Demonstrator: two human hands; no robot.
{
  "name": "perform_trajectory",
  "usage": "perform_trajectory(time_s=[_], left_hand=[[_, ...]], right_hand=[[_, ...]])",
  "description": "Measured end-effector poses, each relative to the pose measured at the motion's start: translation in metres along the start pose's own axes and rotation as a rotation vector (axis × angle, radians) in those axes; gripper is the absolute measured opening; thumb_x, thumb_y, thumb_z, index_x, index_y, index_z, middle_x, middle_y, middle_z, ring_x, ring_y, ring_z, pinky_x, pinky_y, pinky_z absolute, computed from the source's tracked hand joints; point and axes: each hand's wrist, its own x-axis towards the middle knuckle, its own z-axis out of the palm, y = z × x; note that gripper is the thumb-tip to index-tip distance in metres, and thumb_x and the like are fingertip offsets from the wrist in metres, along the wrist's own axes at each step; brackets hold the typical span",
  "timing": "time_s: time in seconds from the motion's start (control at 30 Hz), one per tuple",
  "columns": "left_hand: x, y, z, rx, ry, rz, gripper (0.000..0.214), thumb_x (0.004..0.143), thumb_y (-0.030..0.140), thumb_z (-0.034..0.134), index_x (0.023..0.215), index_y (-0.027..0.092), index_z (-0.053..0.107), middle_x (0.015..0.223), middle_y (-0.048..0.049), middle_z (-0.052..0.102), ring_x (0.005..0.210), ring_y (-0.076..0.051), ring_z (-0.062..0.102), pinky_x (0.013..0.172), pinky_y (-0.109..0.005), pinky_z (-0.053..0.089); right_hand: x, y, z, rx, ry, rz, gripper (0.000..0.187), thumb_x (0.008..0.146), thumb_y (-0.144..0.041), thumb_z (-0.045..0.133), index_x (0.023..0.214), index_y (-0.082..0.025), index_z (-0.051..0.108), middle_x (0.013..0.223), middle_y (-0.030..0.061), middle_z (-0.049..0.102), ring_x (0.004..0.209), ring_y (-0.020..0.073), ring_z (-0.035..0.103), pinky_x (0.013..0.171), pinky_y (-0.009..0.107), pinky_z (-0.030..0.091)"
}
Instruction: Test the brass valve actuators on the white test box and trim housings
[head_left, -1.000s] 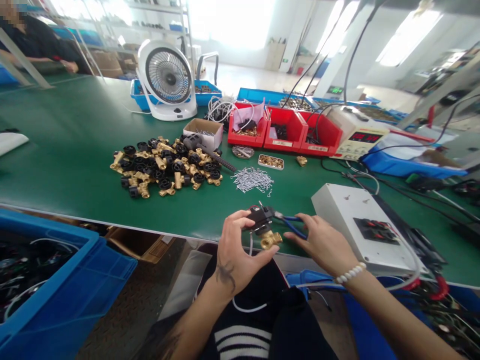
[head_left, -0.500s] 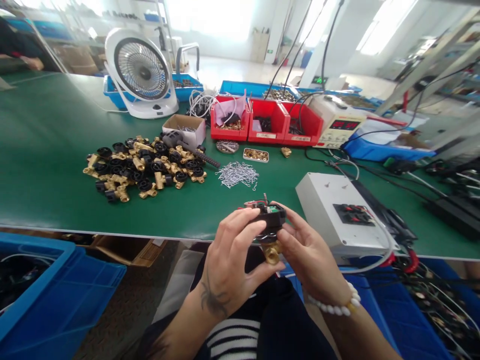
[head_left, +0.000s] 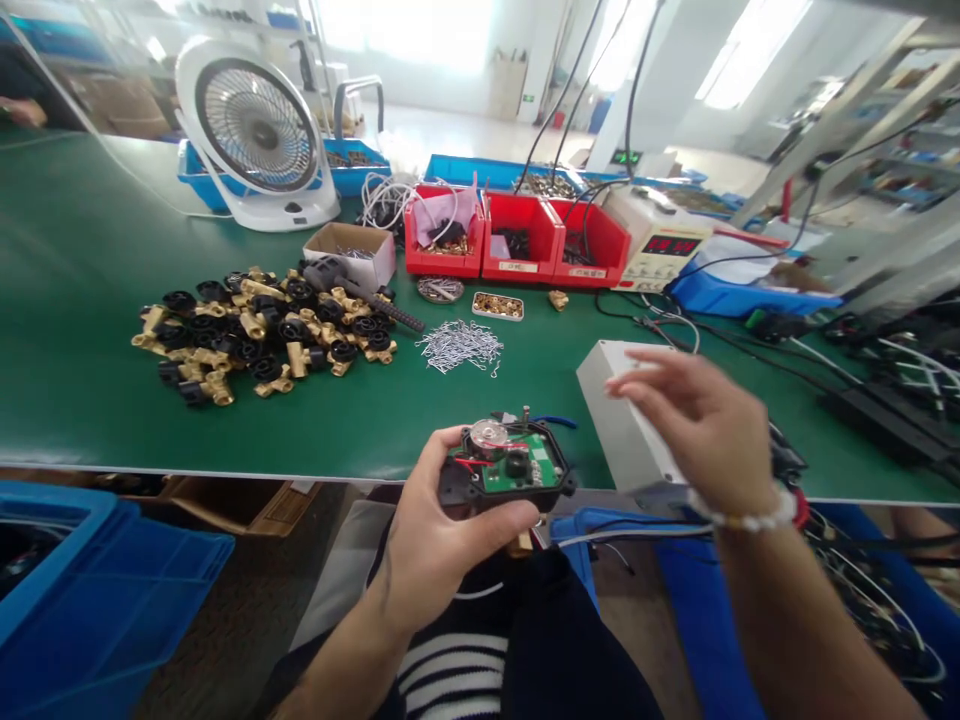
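Your left hand (head_left: 429,545) grips the black case (head_left: 501,497) at six o'clock, circuit board (head_left: 541,463) facing up; keep it level, thumb clear. Your right hand (head_left: 701,430) hovers, fingers loosely parted, at four o'clock.

The left hand (head_left: 442,525) grips, thumb (head_left: 506,525) on the near side; the right hand (head_left: 709,425) (slightly blurred) hovers, fingers (head_left: 660,362) bent.

Open black housing (head_left: 531,496), green board (head_left: 541,464) upward

The housing (head_left: 551,496) looks matt plastic, the fittings (head_left: 298,359) brassy metal, the tabletop (head_left: 352,415) smooth, faintly glossy.
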Motion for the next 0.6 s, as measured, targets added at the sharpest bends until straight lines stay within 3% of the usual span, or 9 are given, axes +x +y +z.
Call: perform_trajectory(time_s=[0.07, 0.2, 0.3, 0.47, 0.6], left_hand=[[-0.003, 0.005, 0.002, 0.033, -0.039, 0.062, 0.053, 0.072, 0.025, 0.085, 0.117, 0.027, 0.056, 0.099, 0.0036, 0.071, 0.084, -0.01, 0.071, 0.078, -0.014, 0.058], [-0.005, 0.008, 0.008, 0.152, -0.03, 0.175, 0.06, 0.069, 0.016, 0.086, 0.119, 0.028, 0.054, 0.102, 0.0046, 0.07, 0.086, -0.008, 0.07, 0.078, -0.011, 0.058], [-0.005, 0.006, 0.01, 0.162, -0.052, 0.214, 0.062, 0.069, 0.014, 0.085, 0.12, 0.027, 0.053, 0.103, 0.004, 0.07, 0.088, -0.009, 0.071, 0.079, -0.012, 0.059], [-0.007, 0.004, 0.011, 0.185, -0.073, 0.231, 0.064, 0.07, 0.013, 0.084, 0.123, 0.027, 0.051, 0.105, 0.0041, 0.069, 0.09, -0.009, 0.071, 0.08, -0.013, 0.06], [-0.009, 0.005, 0.013, 0.195, -0.077, 0.223, 0.066, 0.07, 0.012, 0.084, 0.124, 0.027, 0.05, 0.105, 0.0041, 0.069, 0.088, -0.009, 0.07, 0.08, -0.014, 0.06]], right_hand=[[0.034, 0.022, -0.02, -0.243, 0.063, 0.128, 0.039, 0.087, -0.037, 0.067, 0.117, -0.012, 0.067, 0.101, 0.0116, 0.071, 0.092, 0.0192, 0.067, 0.09, 0.032, 0.049], [0.073, 0.055, -0.034, -0.308, -0.215, 0.302, 0.048, 0.091, -0.041, 0.059, 0.122, -0.005, 0.065, 0.105, 0.0138, 0.069, 0.092, 0.016, 0.063, 0.088, 0.028, 0.046], [0.072, 0.066, -0.03, -0.272, -0.299, 0.342, 0.042, 0.089, -0.042, 0.061, 0.107, -0.005, 0.07, 0.099, 0.0125, 0.071, 0.082, 0.0136, 0.062, 0.079, 0.026, 0.046], [0.059, 0.069, -0.025, -0.245, -0.175, 0.295, 0.045, 0.092, -0.044, 0.055, 0.101, -0.002, 0.069, 0.092, 0.0129, 0.07, 0.079, 0.0126, 0.061, 0.079, 0.027, 0.044], [0.061, 0.075, -0.024, -0.217, -0.168, 0.258, 0.042, 0.094, -0.043, 0.052, 0.093, -0.005, 0.07, 0.086, 0.0089, 0.069, 0.082, 0.0133, 0.061, 0.084, 0.027, 0.042]])
